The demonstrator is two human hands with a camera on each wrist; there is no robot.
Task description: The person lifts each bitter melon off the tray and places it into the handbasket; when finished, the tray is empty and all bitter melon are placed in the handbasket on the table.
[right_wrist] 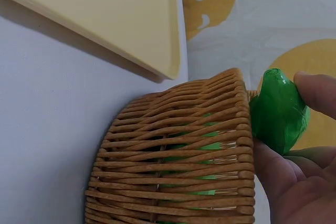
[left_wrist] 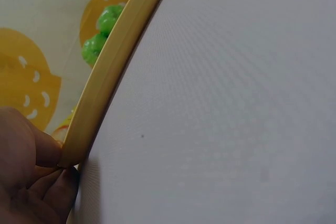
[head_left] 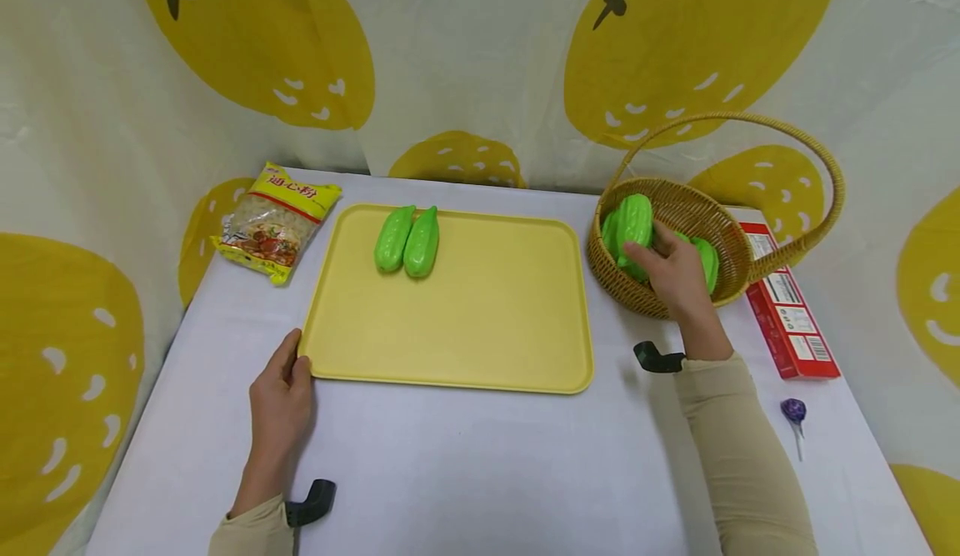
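My left hand [head_left: 279,402] grips the near left corner of a yellow tray [head_left: 480,323]; in the left wrist view the thumb and fingers pinch its rim [left_wrist: 100,93]. Two green bitter melons [head_left: 422,243], glossy and bumpy, lie side by side on the tray's far left part. At the wicker basket [head_left: 626,293], my right hand [head_left: 678,277] holds another bitter melon [head_left: 636,221] between thumb and fingers. The right wrist view has this bitter melon [right_wrist: 278,114] at the basket's rim. More green pieces [head_left: 707,262] lie inside the basket, partly hidden by the hand.
A yellow noodle bag [head_left: 277,222] lies left of the tray. Beside the basket, on its right, is a red box [head_left: 795,331], partly covered by it. A purple lollipop [head_left: 793,412] lies near the table's right edge. The basket's tall handle [head_left: 832,181] arches up. A fruit-print curtain hangs behind.
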